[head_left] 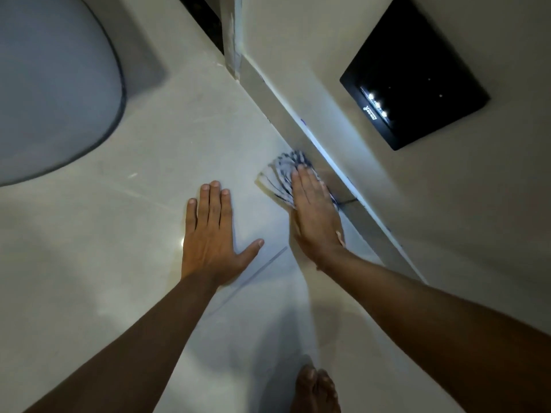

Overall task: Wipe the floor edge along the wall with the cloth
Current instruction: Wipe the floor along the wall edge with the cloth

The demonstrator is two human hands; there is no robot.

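Head view, looking down at a pale glossy tiled floor point(125, 239) where it meets a light wall point(372, 204).

Right hand point(316, 216): flat, palm down, fingers straight and pressed together, not curled around anything. It presses on the cloth point(281, 174) rather than gripping it. Fingertips point far, toward the wall line.

Cloth: white with dark blue stripes, bunched and fanned out from under the right fingertips. It lies on the floor right at the foot of the wall, its far edge touching or just beside the grey skirting strip point(301, 135). Much of it is hidden under the hand.

Left hand point(213, 234): flat on bare tile, fingers extended and close together, thumb spread out to the right. Holds nothing. It sits left of the right hand, apart from the cloth.

Skirting strip runs diagonally from far centre to near right, with a bright white upper edge. A short dark mark shows on it just right of the right hand; cannot tell what it is.

Wall, far right: a glossy black rectangular panel point(414, 76) with a row of small bright reflections.

Far left: a large rounded grey object point(53, 84) with a dark rim, standing on the floor.

Near bottom centre: bare toes point(316, 389) on the tile, between the two forearms.
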